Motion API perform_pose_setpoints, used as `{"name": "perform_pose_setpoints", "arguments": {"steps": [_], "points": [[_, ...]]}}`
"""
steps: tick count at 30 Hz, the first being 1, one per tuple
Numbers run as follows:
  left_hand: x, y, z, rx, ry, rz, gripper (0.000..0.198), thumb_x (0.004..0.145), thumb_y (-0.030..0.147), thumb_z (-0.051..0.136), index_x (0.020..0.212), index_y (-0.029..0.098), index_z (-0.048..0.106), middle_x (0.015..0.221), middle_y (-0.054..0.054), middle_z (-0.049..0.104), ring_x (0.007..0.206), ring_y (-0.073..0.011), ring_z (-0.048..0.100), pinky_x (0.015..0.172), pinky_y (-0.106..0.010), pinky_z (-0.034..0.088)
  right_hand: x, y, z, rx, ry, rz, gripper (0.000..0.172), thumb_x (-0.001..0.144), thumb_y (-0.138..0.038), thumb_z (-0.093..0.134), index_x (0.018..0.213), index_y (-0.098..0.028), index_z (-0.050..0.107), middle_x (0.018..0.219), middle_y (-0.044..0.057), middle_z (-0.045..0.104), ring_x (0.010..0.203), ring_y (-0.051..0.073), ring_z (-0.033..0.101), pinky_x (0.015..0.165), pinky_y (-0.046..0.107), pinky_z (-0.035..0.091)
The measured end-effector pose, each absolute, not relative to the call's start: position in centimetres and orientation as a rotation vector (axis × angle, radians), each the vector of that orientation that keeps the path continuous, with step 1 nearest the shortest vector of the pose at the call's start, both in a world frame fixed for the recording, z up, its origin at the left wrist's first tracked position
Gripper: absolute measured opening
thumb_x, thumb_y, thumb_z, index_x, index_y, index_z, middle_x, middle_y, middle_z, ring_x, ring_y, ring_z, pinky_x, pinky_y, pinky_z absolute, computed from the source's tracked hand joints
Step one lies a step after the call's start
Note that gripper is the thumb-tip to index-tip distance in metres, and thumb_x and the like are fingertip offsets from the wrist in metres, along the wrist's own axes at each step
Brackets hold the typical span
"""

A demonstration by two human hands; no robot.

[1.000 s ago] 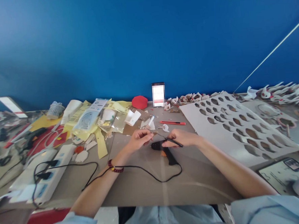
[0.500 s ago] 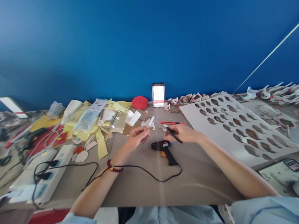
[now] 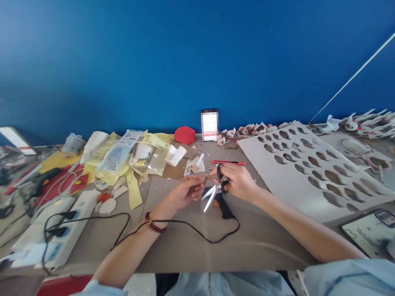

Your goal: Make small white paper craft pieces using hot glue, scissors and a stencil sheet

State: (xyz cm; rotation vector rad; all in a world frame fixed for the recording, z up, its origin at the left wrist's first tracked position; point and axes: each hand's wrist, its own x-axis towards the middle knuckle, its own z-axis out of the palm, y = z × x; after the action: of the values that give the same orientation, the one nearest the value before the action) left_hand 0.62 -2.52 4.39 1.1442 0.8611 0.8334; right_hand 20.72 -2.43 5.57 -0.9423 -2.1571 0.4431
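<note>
My right hand (image 3: 238, 179) has its fingers through the black handles of a pair of scissors (image 3: 211, 197). The two silver blades are spread and point down to the left. Close beside it, my left hand (image 3: 188, 189) is closed in a pinch, its fingertips near the right hand's; what it holds is too small to make out. Under the scissors lies a black glue gun (image 3: 225, 208) with an orange trigger, its front part covered by blades and hand. Its black cord (image 3: 195, 228) runs left across my left wrist.
A red cutter (image 3: 228, 162) and a pen on white paper (image 3: 198, 162) lie beyond the hands. At right is a white sheet with cut-out holes (image 3: 276, 179). A power strip (image 3: 72, 231) and plastic packaging (image 3: 117, 155) are at left. A phone (image 3: 210, 126) stands against the wall.
The scissors have turned in my right hand, and their blades now show spread over the glue gun. My left hand has moved slightly right, closer to my right hand.
</note>
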Motion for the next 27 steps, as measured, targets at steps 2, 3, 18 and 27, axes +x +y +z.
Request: {"name": "perform_pose_setpoints", "arguments": {"steps": [2,3,18,27], "points": [[0.7,-2.5,4.6,0.997,0.793,0.778,0.028,0.068,0.037,0.068,0.059,0.015,0.051,0.051,0.004,0.042,0.037,-0.0033,0.031,0.036,-0.02,0.025,20.7,-2.5,5.6,-0.933,-2.177,0.357,0.016,0.079,-0.015,0.055,0.089,-0.019,0.067,0.083,0.007,0.066,0.079,0.019,0.06,0.072,0.029,0.043],[0.7,-2.6,4.8,0.926,0.755,0.74,0.028,0.067,0.035,0.068,0.059,0.015,0.051,0.05,0.005,0.041,0.037,-0.0029,0.03,0.036,-0.02,0.023,20.7,-2.6,5.6,-0.923,-2.195,0.332,0.015,0.08,-0.016,0.054,0.087,-0.019,0.067,0.083,0.008,0.067,0.079,0.019,0.06,0.072,0.029,0.044],[0.9,-2.8,4.3,1.483,0.911,0.995,0.029,0.08,0.044,0.059,0.079,0.016,0.059,0.063,0.003,0.048,0.05,-0.007,0.04,0.048,-0.022,0.031,19.0,-2.9,5.8,-1.209,-1.277,1.523,0.033,0.065,-0.046,0.067,0.071,-0.016,0.056,0.054,-0.005,0.042,0.048,0.008,0.037,0.046,0.023,0.028],[1.0,-3.4,4.7,1.858,1.039,0.937,0.03,0.087,0.04,0.05,0.07,0.015,0.054,0.063,0.001,0.047,0.06,-0.0107,0.041,0.054,-0.022,0.031,18.7,-3.3,5.8,-1.231,-1.215,1.699,0.036,0.058,-0.046,0.072,0.068,-0.015,0.057,0.049,-0.006,0.043,0.046,0.007,0.034,0.044,0.022,0.019]]}}
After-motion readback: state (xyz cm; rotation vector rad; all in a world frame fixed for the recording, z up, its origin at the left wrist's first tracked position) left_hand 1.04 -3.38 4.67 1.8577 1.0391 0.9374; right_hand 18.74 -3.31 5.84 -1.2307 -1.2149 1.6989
